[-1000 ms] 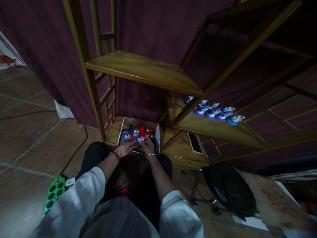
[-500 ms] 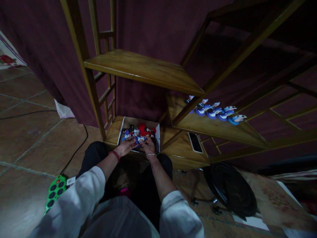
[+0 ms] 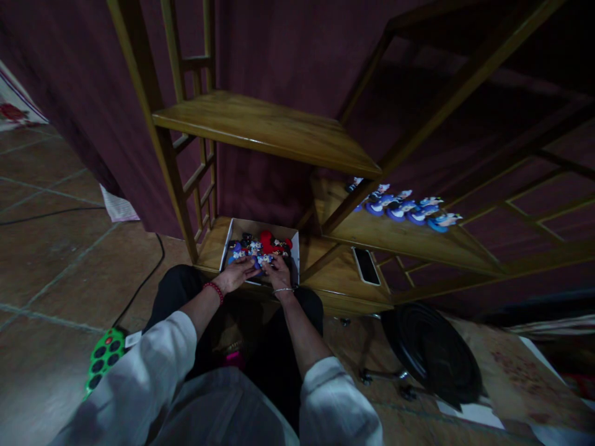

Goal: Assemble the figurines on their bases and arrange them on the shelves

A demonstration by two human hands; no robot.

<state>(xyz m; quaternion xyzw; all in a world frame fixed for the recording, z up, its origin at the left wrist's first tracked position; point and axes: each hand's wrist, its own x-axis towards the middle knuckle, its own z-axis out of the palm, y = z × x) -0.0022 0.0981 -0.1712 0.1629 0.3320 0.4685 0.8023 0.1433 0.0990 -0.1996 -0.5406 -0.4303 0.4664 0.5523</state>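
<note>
A shallow white box [image 3: 295, 255] stands on the lower wooden shelf in front of me. Several small figurines lie in it, among them a red piece [image 3: 266, 240] at the back and dark ones on the left. Over the box's near side, my left hand [image 3: 236, 276] pinches the purple base of a white-and-blue figurine [image 3: 264, 260]. From the other side, my right hand [image 3: 279, 272] has its fingers closed around the same figurine. The hands partly cover the figurine and the near rim.
Right of the box, a phone [image 3: 366, 266] lies on the lower shelf. Several figurines [image 3: 400, 209] on blue and purple bases line a raised shelf. An upper board [image 3: 269, 133] juts out above the box. A black stool [image 3: 430, 353] and a green button pad [image 3: 103, 359] flank me.
</note>
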